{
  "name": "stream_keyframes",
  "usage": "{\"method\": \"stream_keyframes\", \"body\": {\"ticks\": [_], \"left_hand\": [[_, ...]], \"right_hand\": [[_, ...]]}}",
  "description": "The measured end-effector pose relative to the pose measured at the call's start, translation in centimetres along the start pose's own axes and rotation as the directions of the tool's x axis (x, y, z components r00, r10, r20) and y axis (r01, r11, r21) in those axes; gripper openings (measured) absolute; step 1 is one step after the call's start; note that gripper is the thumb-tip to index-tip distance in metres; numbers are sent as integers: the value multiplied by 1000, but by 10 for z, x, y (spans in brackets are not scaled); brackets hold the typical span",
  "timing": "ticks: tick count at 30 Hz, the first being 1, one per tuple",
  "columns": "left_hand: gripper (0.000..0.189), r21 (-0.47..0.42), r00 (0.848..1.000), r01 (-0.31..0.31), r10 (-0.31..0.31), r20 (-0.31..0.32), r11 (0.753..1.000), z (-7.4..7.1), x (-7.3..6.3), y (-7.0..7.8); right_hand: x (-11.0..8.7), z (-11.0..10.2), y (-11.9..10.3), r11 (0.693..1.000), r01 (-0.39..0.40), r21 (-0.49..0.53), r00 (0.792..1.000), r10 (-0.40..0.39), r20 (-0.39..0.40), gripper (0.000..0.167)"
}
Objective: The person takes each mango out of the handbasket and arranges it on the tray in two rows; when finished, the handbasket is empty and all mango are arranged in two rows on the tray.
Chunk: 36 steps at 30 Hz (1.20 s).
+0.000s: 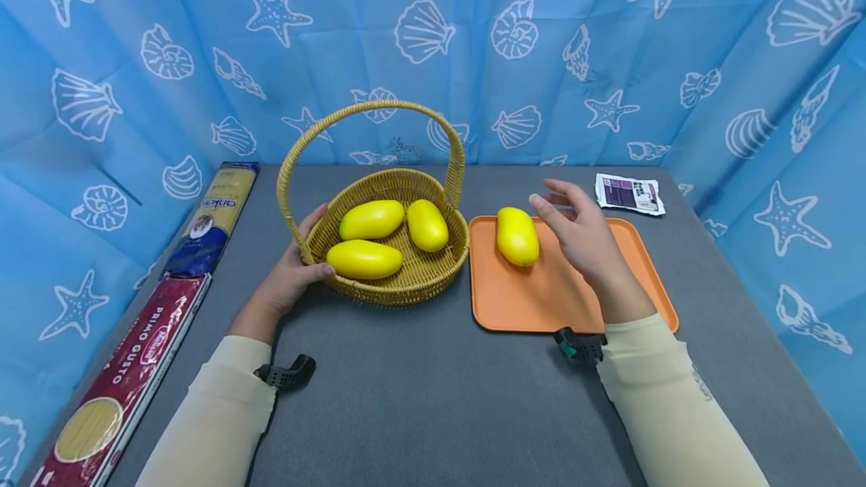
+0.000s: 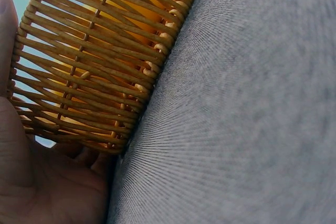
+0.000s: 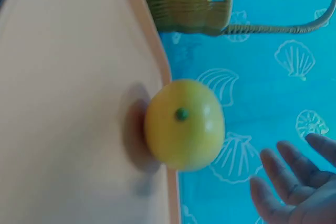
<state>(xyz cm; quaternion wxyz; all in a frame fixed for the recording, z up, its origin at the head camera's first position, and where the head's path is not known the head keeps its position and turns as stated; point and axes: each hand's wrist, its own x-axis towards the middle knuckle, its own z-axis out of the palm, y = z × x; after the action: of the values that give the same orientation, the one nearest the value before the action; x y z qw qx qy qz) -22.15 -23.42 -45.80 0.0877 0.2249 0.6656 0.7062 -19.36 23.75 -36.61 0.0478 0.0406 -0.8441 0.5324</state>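
My left hand (image 1: 287, 280) grips the left side of a woven basket (image 1: 399, 294) with a tall arched handle, thumb at the rim and fingers round the outer wall. Inside the basket lie three yellow mangoes, one at the front (image 1: 365, 259), one behind it (image 1: 372, 219) and one at the right (image 1: 428, 225). Another mango (image 1: 518, 237) is on the orange tray (image 1: 534, 310), near its left edge; the right wrist view shows the green stem spot on its end (image 3: 181, 114). Just right of that mango, my right hand (image 1: 583, 235) hovers over the tray, fingers apart and holding nothing.
Along the table's left edge lie a blue and gold pasta packet (image 1: 215, 216) and a red spaghetti packet (image 1: 125, 382). A small white and purple packet (image 1: 630, 195) sits behind the tray. A blue shell-print curtain (image 1: 419, 74) hangs round the grey table (image 1: 433, 389).
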Motion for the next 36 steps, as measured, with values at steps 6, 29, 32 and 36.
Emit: {"method": "stream_keyframes", "body": {"ticks": [6, 29, 32, 36], "left_hand": [[103, 1, 1000, -1, 1, 3, 1000, 0, 0, 0], [107, -11, 1000, -1, 1, -7, 1000, 0, 1, 1], [109, -16, 1000, 1, -1, -5, 1000, 0, 1, 0], [107, -23, 1000, -3, 3, -1, 1000, 0, 1, -1]], "right_hand": [[-7, 3, -16, 987, 111, 118, 992, -116, 41, 60], [-24, 56, -35, 821, 197, 536, 852, -414, 321, 86], [-26, 70, -35, 818, 188, 544, 829, -429, 359, 88], [-26, 88, -37, 830, 167, 533, 808, -425, 409, 92]]}}
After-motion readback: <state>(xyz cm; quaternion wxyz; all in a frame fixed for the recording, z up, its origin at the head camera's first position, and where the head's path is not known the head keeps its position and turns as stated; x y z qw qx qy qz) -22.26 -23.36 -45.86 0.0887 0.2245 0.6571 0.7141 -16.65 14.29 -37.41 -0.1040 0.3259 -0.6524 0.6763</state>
